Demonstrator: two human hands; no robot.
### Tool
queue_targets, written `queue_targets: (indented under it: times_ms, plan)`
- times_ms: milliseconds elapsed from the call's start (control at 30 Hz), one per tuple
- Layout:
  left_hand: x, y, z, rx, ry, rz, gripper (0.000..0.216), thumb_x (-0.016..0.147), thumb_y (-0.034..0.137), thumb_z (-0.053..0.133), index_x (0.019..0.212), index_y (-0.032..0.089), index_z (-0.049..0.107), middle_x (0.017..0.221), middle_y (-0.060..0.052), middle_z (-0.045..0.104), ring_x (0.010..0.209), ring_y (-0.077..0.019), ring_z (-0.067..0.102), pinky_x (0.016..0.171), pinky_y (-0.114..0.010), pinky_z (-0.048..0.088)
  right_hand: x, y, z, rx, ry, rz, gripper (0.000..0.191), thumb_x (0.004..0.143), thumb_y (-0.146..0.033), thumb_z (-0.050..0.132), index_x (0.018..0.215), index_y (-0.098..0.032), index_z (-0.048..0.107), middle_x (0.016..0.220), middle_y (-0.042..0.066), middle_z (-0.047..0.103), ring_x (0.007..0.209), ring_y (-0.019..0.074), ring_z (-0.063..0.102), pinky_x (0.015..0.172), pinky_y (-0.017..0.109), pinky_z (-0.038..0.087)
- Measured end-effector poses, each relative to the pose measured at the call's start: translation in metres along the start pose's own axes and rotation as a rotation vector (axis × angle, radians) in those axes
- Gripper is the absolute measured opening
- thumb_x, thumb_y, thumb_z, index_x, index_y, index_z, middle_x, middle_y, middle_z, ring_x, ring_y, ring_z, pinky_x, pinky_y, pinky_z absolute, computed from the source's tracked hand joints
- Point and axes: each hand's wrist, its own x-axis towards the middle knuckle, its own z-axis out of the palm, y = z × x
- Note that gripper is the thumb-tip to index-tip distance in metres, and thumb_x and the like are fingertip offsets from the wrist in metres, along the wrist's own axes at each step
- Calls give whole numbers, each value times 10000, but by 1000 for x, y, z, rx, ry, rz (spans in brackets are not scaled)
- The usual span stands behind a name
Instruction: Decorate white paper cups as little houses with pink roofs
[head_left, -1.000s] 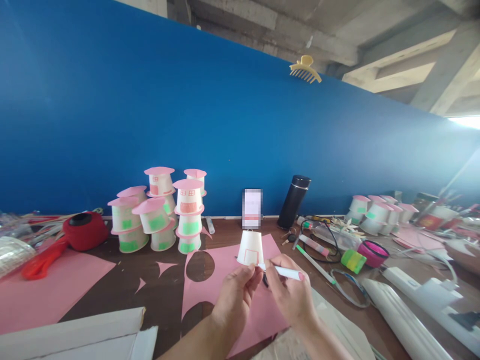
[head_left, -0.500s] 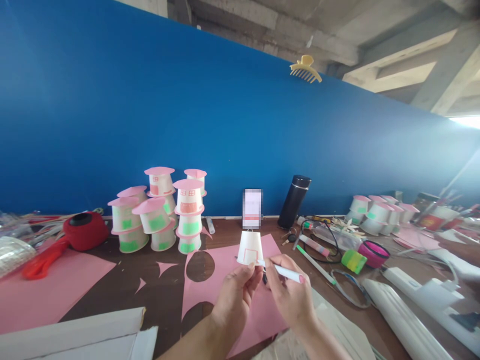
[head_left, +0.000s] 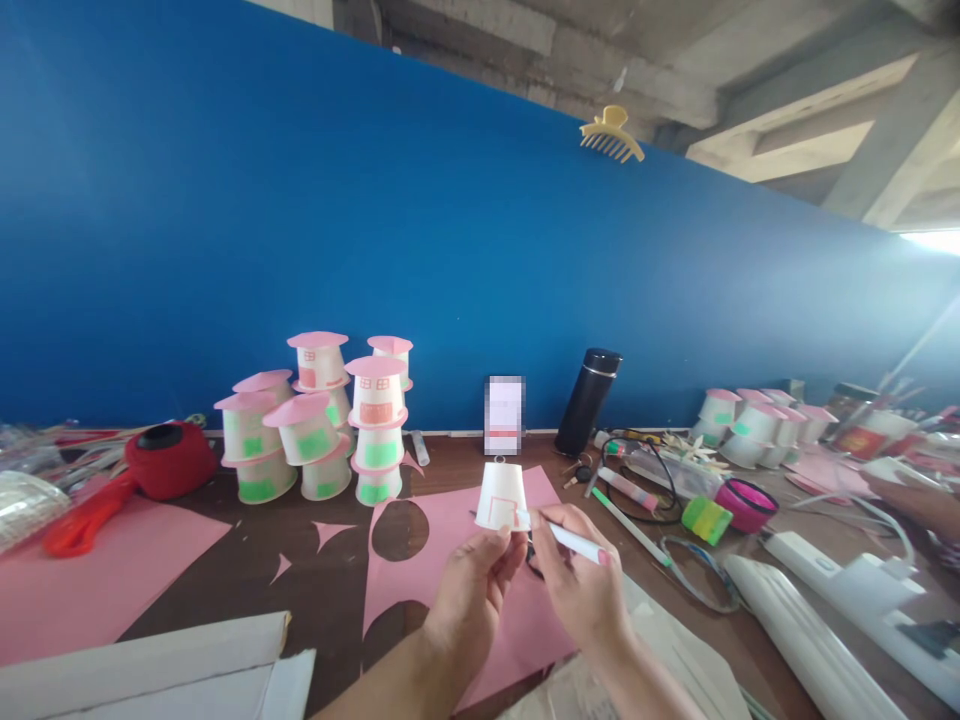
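A white paper cup (head_left: pixel 501 490), turned upside down, is held up by my left hand (head_left: pixel 471 590), its thumb and fingers closed on the rim. A reddish door outline with a mark inside it shows on the cup's front. My right hand (head_left: pixel 581 565) grips a white felt-tip pen (head_left: pixel 577 543) with a pink end; its tip meets the cup near the right side of the outline. Below both hands lies a pink paper sheet (head_left: pixel 442 545) with round cut-outs.
Stacked cup houses with pink roofs (head_left: pixel 379 430) stand at left, beside a red tape measure-like object (head_left: pixel 171 465). A black flask (head_left: pixel 589 402), keys, a green pen (head_left: pixel 631 528) and a power strip (head_left: pixel 855 595) are at right. Another person's hand (head_left: pixel 911 500) appears at far right.
More red line now shows inside the door outline on the cup. My right hand and the pen have shifted slightly. Another person's hand has come into view at far right.
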Motion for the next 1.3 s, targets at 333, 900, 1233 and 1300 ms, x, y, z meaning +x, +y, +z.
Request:
queue_targets:
  times_ms: [333,900,1233,1300]
  plan:
    - [-3,0,2,23,2,-5,91,789,68,639,720,69,698,879,-132,713,870,-174,676,899,-274,555,0,0,1,-5,14,8,174,926,-326,534,838,-213,635,748,28,705,641,160,680,510,201,495]
    - [1,-2,-3,11,-14,-8,76,776,70,654,766,57,728,805,-105,709,835,-164,677,888,-271,560,0,4,2,-5,29,16,161,918,-341,556,838,-226,636,721,11,697,639,153,679,516,193,480]
    - [2,-1,-1,11,-6,4,57,766,87,681,774,59,731,826,-108,714,837,-163,678,877,-265,559,0,3,0,-27,-39,63,245,931,-384,514,769,-216,590,590,1,655,468,126,591,420,184,399]
    - [2,-1,-1,22,3,-6,60,769,84,675,771,63,731,833,-110,717,839,-164,680,877,-260,557,0,3,0,-19,-52,76,254,929,-389,513,753,-217,579,530,-14,616,430,123,558,412,187,388]
